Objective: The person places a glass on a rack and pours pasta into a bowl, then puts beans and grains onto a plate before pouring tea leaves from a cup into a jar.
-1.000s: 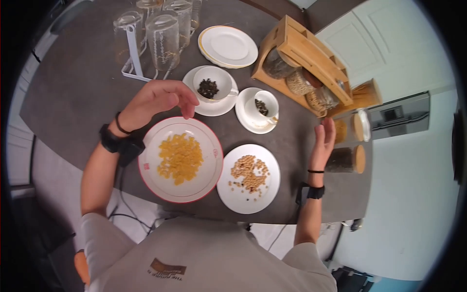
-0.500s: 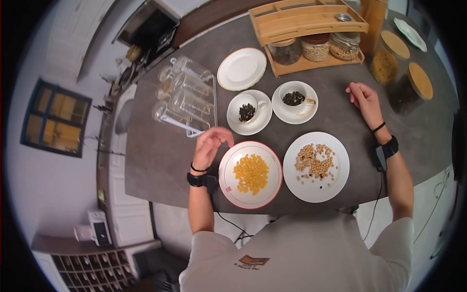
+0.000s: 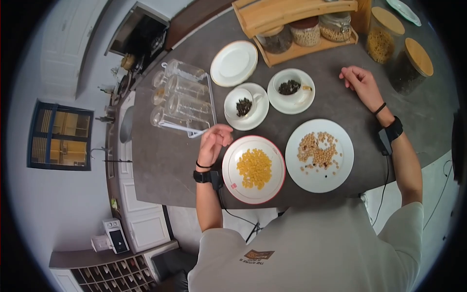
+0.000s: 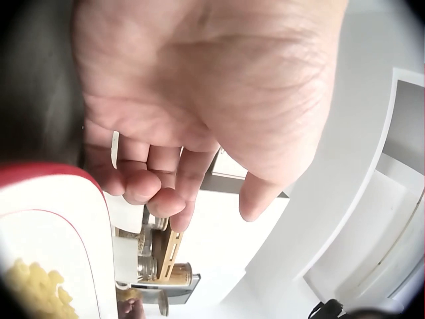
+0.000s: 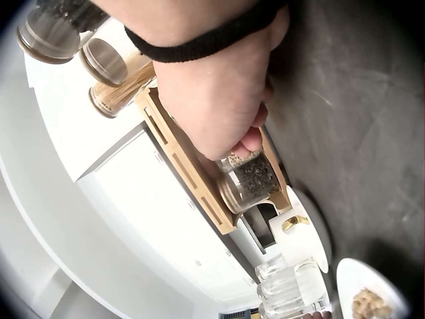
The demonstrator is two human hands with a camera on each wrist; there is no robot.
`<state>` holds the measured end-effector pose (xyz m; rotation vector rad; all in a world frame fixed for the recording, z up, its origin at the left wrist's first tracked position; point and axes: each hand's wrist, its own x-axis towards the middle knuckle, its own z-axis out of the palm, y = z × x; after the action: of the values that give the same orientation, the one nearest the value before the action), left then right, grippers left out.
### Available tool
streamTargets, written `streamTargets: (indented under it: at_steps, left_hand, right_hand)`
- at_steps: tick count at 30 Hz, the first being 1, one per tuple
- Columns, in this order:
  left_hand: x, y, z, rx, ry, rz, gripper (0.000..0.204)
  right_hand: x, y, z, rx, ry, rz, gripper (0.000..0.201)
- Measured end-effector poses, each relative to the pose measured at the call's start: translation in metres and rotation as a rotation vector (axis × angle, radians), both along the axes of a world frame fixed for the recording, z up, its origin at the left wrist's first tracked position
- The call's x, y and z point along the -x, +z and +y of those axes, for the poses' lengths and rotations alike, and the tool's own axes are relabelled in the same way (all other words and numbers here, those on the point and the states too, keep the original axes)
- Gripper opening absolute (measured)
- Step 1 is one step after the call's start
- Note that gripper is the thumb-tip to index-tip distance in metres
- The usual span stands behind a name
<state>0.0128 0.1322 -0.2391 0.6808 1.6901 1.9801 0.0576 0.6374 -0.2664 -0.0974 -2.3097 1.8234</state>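
Observation:
My left hand (image 3: 212,144) rests at the upper left edge of a red-rimmed plate (image 3: 234,176) that bears small yellow pieces (image 3: 255,168). Seen in the left wrist view, its palm holds nothing and the fingers (image 4: 141,186) bend loosely. Out to the right, my right hand (image 3: 365,87) lies low over the table with loosely curled fingers and nothing visible in them; its palm side is hidden. Between the hands is a white plate (image 3: 307,180) of pale beans (image 3: 318,150) with a few dark bits. Behind the plates, two white cups on saucers hold dark dried leaves (image 3: 289,87).
Upturned glasses (image 3: 187,87) sit in a rack at the left. Stacked gold-rimmed plates (image 3: 234,63) stand behind the cups. A wooden shelf (image 3: 292,17) with jars is at the back; two wooden-lidded jars (image 3: 411,68) stand beyond my right hand. Cables run from both wrist cameras.
The head view has swung, shifting the whole scene in the picture. My right hand has gone from upright, raised fingers to loosely curled and lower. My left hand stays beside the red-rimmed plate, fingers drawn in.

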Motion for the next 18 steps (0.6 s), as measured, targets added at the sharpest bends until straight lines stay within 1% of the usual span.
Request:
streamTargets:
  at_steps: [3,4,6,9,11,18]
  left_hand:
    - [0.002,-0.004,-0.002,-0.010,0.005,-0.015,0.069]
    - [0.004,-0.007,-0.003,-0.029,-0.008,-0.005,0.065]
    - [0.002,-0.001,-0.003,-0.002,-0.013,0.002,0.065]
    - [0.004,0.002,-0.002,0.028,-0.038,0.031,0.065]
    - [0.002,0.004,-0.001,0.038,-0.016,0.029,0.066]
    - [-0.001,0.007,0.001,0.039,-0.032,0.054,0.069]
  right_hand:
    - [-0.002,-0.002,0.002,0.011,0.019,0.047,0.032]
    - [-0.001,-0.003,0.003,0.005,0.014,0.044,0.032]
    - [0.001,-0.007,0.005,-0.039,0.001,0.030,0.031]
    - [0.000,-0.002,0.001,-0.008,-0.017,-0.017,0.030]
    - [-0.001,-0.001,-0.001,-0.009,-0.027,-0.033,0.029]
    - [-0.002,0.000,-0.001,-0.008,-0.044,-0.017,0.029]
